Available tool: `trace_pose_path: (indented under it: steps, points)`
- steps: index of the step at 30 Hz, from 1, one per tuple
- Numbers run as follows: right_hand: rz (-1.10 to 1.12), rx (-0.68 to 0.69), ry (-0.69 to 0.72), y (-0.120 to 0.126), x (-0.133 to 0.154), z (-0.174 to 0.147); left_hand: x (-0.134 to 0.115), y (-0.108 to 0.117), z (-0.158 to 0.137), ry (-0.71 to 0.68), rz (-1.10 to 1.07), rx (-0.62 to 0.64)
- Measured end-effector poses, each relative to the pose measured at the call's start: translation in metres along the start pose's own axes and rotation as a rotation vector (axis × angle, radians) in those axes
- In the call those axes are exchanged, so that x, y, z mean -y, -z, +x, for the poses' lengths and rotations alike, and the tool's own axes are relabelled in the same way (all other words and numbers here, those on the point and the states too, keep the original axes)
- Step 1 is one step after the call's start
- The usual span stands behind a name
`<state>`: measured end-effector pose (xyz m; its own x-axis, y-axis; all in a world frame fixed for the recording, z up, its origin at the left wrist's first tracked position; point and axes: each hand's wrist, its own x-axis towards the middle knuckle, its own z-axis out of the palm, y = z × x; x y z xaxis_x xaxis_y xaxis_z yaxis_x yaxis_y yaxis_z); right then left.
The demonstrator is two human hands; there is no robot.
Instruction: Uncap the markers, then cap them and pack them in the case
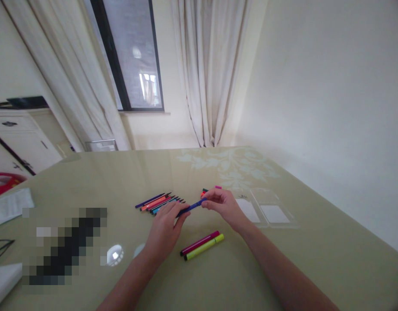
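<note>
Left hand (pixel 166 222) and right hand (pixel 224 206) pinch a blue pen (pixel 194 204) between fingertips; an abrupt tug could scatter pens (pixel 154 202) left of it.

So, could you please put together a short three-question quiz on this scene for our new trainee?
1. What colour is the marker that the left hand and the right hand hold between them?
2. True or false: the yellow-green marker lies nearer the camera than the magenta marker.
3. Which hand is nearer the clear plastic case? A) left B) right

Key:
1. Blue.
2. True; they lie side by side, the yellow-green one on the near side.
3. B) right.
</note>
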<state>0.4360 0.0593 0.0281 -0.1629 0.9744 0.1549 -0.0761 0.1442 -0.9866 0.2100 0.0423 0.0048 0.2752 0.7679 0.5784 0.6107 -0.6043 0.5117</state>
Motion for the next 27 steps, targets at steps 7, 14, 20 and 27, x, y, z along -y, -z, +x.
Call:
trace_pose_path:
  steps: [7,14,20,27]
  points:
    - [0.043,0.012,0.011,-0.005,0.004,-0.003,-0.002,-0.002,-0.001,-0.01,-0.072,-0.04]
    - [0.009,0.053,-0.018,-0.001,0.003,-0.001,-0.011,-0.007,-0.005,0.027,-0.082,0.073]
    - [-0.173,-0.155,0.072,0.009,-0.003,0.006,-0.015,-0.002,-0.004,0.058,-0.043,0.35]
    - [-1.048,-0.179,0.15,0.015,-0.017,0.004,-0.012,0.006,-0.002,0.078,-0.094,0.506]
